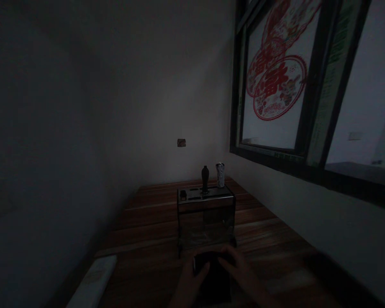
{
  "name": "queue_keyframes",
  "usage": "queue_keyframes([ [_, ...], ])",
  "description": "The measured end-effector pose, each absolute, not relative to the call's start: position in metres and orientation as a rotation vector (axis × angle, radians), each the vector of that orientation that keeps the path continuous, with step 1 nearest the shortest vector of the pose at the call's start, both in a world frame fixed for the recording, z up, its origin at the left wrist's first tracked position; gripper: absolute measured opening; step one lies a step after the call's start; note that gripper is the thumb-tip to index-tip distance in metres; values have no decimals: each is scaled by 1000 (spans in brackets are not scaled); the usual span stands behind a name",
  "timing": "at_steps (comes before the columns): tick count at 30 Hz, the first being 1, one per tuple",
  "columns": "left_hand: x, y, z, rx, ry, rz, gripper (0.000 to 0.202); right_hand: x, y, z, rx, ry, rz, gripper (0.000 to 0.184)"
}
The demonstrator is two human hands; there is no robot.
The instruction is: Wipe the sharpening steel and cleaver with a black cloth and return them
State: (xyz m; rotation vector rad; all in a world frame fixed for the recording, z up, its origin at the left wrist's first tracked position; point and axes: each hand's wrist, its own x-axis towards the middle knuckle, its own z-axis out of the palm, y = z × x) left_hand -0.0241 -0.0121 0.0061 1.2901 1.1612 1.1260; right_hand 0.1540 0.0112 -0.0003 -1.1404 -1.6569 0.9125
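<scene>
At the bottom middle of the head view, my left hand (191,278) and my right hand (236,266) grip a dark, flat, roughly rectangular object (214,284) from its two sides. Both thumbs lie over its face, and the picture is too dark to tell its kind. Just beyond my fingers stands a small rack (206,206) with a metal-edged top and dark legs. On its top are a dark vase-shaped piece (205,177), a patterned silvery cylinder (220,174) and a small black block (183,195).
The rack rests on a reddish wood-grain table (147,222) between pale walls. A long pale box-like object (93,280) lies at the left near edge. On the right is a dark-framed window (271,156) with red round decorations (279,87). A small brown patch (181,143) marks the far wall.
</scene>
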Motion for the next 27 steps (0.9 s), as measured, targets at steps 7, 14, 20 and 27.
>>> queue_keyframes([
  [7,-24,-12,6,1270,1144,1140,57,155,11,0,-1167,-1695,899,18],
  [14,-24,-8,-1,1365,1247,1190,53,155,12,-3,-1157,-1661,928,25],
  [20,-32,-17,20,1787,1298,1435,30,158,12,-3,-1112,-1533,1077,29],
  [27,-35,-11,116,2687,1197,1489,28,158,22,-15,-1115,-1284,1245,47],
])
